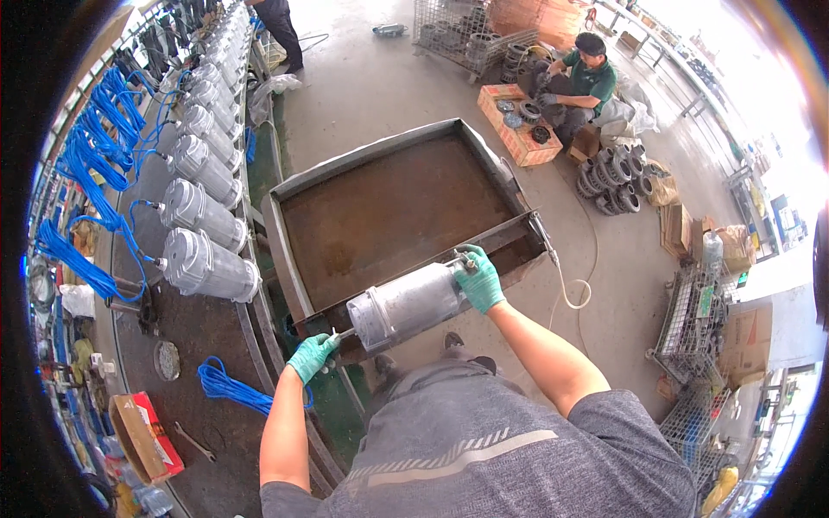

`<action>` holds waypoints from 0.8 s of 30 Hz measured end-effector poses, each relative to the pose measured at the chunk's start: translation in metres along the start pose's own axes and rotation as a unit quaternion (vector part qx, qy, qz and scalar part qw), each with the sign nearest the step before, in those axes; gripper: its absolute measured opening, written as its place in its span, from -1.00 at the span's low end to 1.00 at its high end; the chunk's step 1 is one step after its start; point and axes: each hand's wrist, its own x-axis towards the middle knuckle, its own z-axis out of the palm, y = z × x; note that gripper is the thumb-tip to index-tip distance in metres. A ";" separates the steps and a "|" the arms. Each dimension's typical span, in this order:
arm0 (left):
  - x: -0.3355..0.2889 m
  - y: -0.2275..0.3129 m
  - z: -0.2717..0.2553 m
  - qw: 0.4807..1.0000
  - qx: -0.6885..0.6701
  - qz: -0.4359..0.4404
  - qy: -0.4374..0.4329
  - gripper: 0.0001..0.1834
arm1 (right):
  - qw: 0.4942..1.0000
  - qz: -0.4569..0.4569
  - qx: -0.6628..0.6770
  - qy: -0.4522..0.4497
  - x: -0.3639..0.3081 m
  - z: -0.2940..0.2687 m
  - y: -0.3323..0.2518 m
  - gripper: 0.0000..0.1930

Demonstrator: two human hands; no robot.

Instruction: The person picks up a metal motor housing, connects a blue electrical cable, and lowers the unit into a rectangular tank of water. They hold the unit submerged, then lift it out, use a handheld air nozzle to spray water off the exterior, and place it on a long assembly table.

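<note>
A grey cylindrical pump motor (410, 304) lies sideways between my hands, over the near edge of a metal tank (289, 259). My left hand (314, 356), in a green glove, is closed around the thin fitting at the motor's left end; its fingertips are partly hidden. Gloved in green too, my right hand (480, 281) grips the motor's right end near a small metal part. A coil of blue cable (231, 387) lies on the bench to the left, and a short blue stretch shows just below my left wrist.
Several similar motors (204, 262) with blue cables line the left workbench (207, 332). A wrench (195, 441) and a red box (154, 436) lie nearer. At back right a person (591, 82) sits by a crate (521, 129) of round parts. A pale hose (566, 289) hangs beside the tank.
</note>
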 end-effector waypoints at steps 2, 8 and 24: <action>-0.005 0.008 -0.002 1.000 -0.004 -0.018 -0.025 -0.60 | 0.999 -0.016 -0.035 0.004 0.001 -0.001 0.005 -0.81; -0.004 -0.003 0.018 0.942 0.267 0.129 0.157 -0.57 | 0.998 -0.026 -0.055 0.009 0.001 0.000 0.003 -0.78; -0.002 0.005 0.036 0.888 0.386 0.115 0.221 -0.55 | 0.995 -0.045 -0.088 0.016 0.002 -0.003 0.008 -0.72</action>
